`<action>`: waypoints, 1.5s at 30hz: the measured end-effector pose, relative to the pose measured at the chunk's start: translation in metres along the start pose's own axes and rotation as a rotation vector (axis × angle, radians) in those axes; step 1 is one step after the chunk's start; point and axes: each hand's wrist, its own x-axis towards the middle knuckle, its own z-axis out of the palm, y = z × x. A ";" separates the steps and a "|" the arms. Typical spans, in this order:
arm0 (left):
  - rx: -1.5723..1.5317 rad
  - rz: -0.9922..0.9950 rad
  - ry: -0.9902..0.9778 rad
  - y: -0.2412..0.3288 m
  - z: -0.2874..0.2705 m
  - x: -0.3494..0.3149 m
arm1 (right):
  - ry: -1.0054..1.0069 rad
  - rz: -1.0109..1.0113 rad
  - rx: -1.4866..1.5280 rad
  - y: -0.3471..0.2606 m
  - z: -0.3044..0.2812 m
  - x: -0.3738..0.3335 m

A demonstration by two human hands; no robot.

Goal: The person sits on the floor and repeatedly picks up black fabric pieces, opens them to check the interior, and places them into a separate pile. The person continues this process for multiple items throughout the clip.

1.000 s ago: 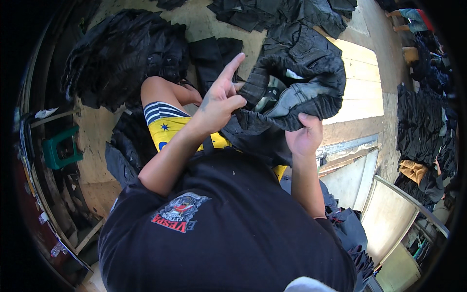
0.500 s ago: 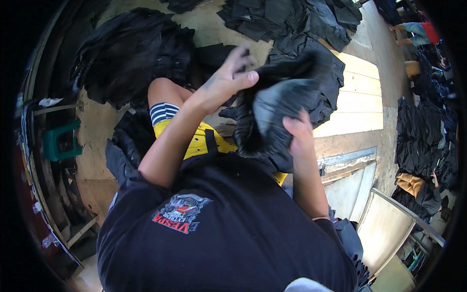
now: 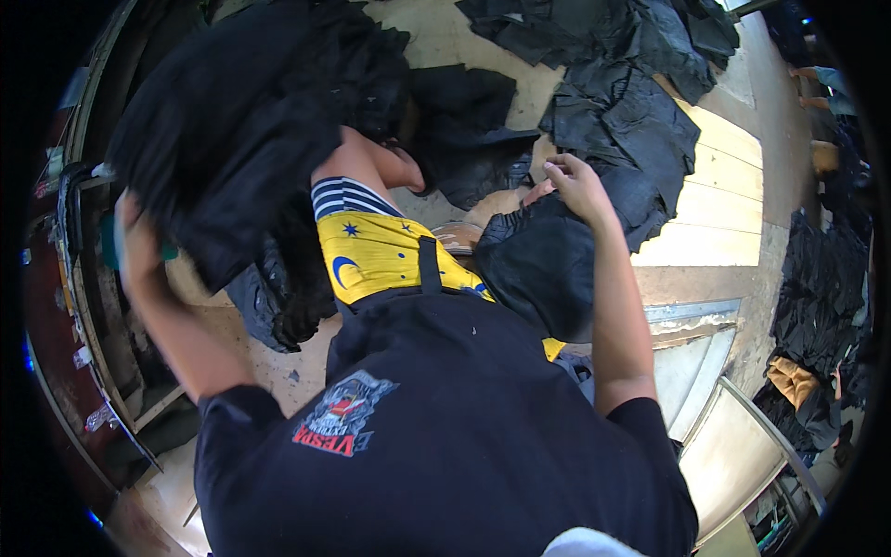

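Note:
My left hand [image 3: 136, 239] is out at the far left, smeared by motion. Its fingertips meet the edge of a wide black garment [image 3: 246, 139] that spreads over the dark pile on the left; whether they grip it cannot be told. My right hand [image 3: 580, 190] is above another black garment [image 3: 538, 255] lying across my lap. Its fingers are bent loosely, with no cloth visibly held between them. Below the left pile, a crumpled dark cloth [image 3: 278, 292] lies beside my knee.
Black cloth pieces [image 3: 473, 125] lie ahead of my leg, and a large heap of dark garments [image 3: 622, 121] stands at front right. A green stool [image 3: 116, 243] is partly hidden behind my left hand. At right are a pale framed panel [image 3: 742, 450] and more dark clothing [image 3: 817, 288].
My left hand has swung from the middle to the far left, and black cloth now spreads there. The garment at my right hand has dropped onto my lap. The view has shifted somewhat.

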 end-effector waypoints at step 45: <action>0.917 -0.147 -1.059 -0.153 0.803 0.056 | 0.611 0.225 0.856 0.044 -0.053 0.192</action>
